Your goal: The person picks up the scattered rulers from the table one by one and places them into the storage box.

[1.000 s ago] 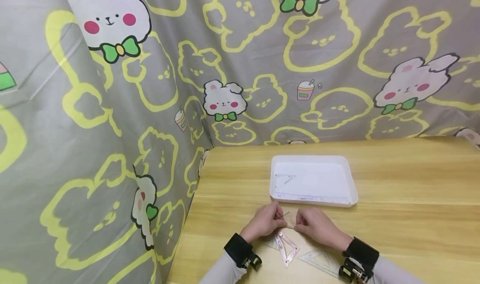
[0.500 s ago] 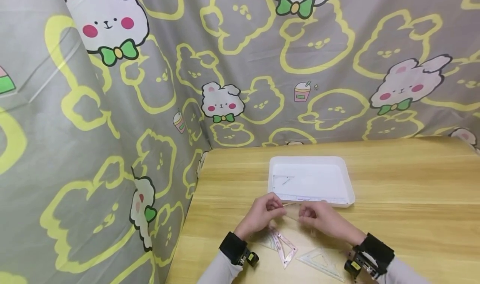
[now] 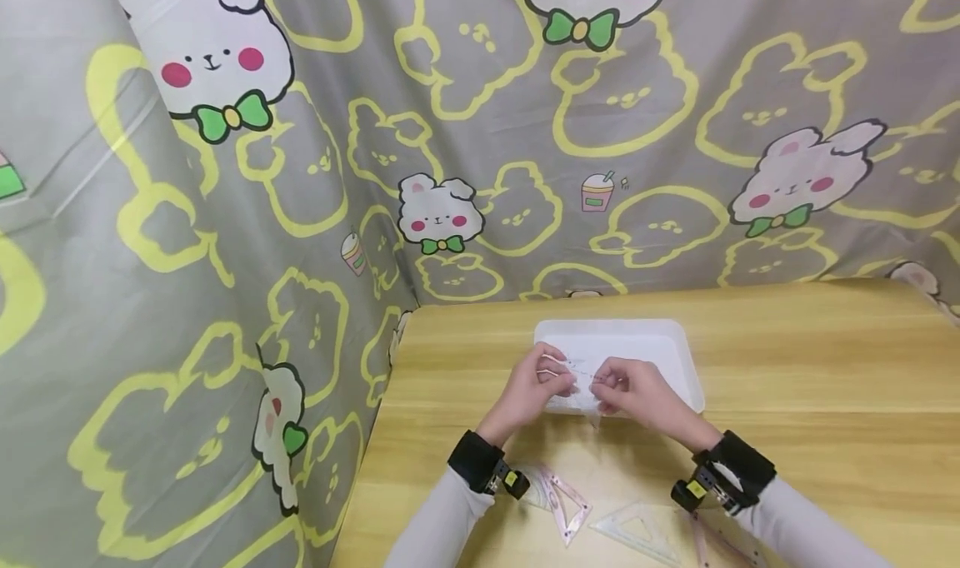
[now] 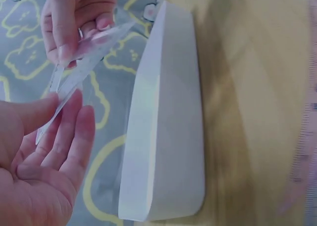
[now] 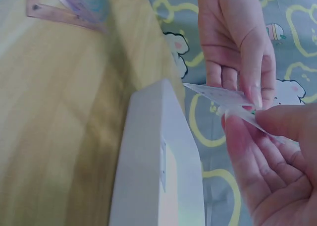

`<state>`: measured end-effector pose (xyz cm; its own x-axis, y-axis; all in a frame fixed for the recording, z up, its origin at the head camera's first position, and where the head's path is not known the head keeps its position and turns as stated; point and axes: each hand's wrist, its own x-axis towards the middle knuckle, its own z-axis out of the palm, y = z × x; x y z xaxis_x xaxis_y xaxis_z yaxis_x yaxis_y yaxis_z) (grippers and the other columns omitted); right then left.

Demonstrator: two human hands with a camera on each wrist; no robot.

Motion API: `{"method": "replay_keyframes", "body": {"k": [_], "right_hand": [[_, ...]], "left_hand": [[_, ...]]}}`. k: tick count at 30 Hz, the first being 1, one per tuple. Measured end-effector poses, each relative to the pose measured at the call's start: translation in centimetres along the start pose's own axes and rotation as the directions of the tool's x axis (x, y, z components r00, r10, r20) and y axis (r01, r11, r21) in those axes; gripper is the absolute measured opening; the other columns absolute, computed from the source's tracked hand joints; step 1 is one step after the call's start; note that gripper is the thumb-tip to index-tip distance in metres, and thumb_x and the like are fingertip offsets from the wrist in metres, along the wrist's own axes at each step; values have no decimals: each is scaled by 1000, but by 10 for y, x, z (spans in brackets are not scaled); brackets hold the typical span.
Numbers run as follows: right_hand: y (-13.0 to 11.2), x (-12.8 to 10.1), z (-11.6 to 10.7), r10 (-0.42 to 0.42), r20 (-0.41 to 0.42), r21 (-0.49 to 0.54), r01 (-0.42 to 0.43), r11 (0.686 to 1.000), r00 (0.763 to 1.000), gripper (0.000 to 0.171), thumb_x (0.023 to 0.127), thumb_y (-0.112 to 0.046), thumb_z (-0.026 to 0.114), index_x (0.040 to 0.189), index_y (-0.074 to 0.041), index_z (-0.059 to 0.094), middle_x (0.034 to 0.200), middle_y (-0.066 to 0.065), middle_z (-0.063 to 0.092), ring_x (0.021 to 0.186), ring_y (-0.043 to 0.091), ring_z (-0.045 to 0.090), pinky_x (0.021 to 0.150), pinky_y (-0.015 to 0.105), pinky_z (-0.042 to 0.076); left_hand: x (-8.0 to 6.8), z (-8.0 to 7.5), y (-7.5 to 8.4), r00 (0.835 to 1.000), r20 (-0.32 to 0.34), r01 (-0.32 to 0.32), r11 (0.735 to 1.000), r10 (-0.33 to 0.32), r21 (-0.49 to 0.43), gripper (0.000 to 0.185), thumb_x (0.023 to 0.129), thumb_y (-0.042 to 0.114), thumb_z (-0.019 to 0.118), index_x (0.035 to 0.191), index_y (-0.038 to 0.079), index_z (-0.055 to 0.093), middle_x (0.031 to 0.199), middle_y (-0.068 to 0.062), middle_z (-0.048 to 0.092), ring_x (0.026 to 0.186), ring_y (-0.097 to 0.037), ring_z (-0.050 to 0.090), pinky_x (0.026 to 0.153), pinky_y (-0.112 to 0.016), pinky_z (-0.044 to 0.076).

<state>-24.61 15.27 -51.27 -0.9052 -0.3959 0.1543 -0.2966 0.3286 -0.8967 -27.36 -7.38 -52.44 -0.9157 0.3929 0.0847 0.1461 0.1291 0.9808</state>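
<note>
A clear triangular set square (image 4: 81, 70) with printed markings is held up between both hands, above the white tray (image 3: 696, 389). My left hand (image 3: 525, 391) pinches one side between thumb and fingers. On the opposite side, my right hand (image 3: 637, 391) grips it with thumb and forefinger. In the right wrist view the see-through piece (image 5: 210, 92) is tilted, one sharp corner jutting out past the fingertips. Both hands hide much of the tray's inside in the head view.
Nearer the person lie a pink triangle ruler (image 3: 558, 514), a clear curved-pattern piece (image 3: 534, 489) beside it and another clear set square (image 3: 618, 533). A pinkish piece (image 3: 701, 543) lies partly under the right forearm. The patterned curtain (image 3: 525, 135) borders the wooden table (image 3: 810, 368).
Both hands have moved away from the body, from the table in front of the tray to above it, carrying the clear set square along. The pinkish piece by the right forearm has come into view.
</note>
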Motion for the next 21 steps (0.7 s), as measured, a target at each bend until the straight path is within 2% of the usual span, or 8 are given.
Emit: {"method": "replay_keyframes", "body": {"k": [3,5,7,13,17,21], "right_hand": [[1,8,-2,25,-4,8,-25,1000,1000,13,98,-7,71,104,2,64,81,11,75,67,20,73,63,31,60],[3,13,-4,33,-13,13,-33,999,999,12,100,-7,68,106,3,63,82,13,76,69,24,74,64,31,60],[5,18,-6,41,-33,16,-40,999,999,12,103,-8,65,106,3,63,86,14,76,73,27,74,66,31,61],[15,34,-13,80,-85,-34,-83,996,993,16,103,-13,67,108,1,69,90,15,75,76,28,71,67,28,57],[22,49,-19,100,-76,-46,-104,994,992,14,101,-12,69,107,1,70,88,18,75,74,25,69,66,28,55],[30,60,-22,170,-63,1,-170,985,983,13,99,-8,71,103,5,68,88,21,75,73,21,71,67,29,59]], "left_hand": [[15,-1,1,999,-41,19,1000,-20,-22,32,96,1,73,119,-2,52,95,-16,75,79,-25,75,75,-37,63],[25,-3,2,999,-51,15,1000,-15,0,33,95,1,75,119,-2,52,95,-19,76,81,-30,75,75,-37,63],[36,-4,4,999,-50,1,1000,0,31,33,94,2,76,119,-3,53,96,-21,77,80,-30,75,73,-37,63],[60,-7,5,999,35,-28,981,22,192,32,96,6,76,125,4,64,97,-12,79,79,-12,74,72,-32,62],[73,-8,5,995,98,-56,957,29,285,32,97,6,74,128,4,66,98,-12,79,79,-12,74,73,-31,62],[83,-8,0,994,105,-57,928,20,369,34,96,6,76,128,4,67,98,-10,78,78,-11,72,72,-26,60]]}}
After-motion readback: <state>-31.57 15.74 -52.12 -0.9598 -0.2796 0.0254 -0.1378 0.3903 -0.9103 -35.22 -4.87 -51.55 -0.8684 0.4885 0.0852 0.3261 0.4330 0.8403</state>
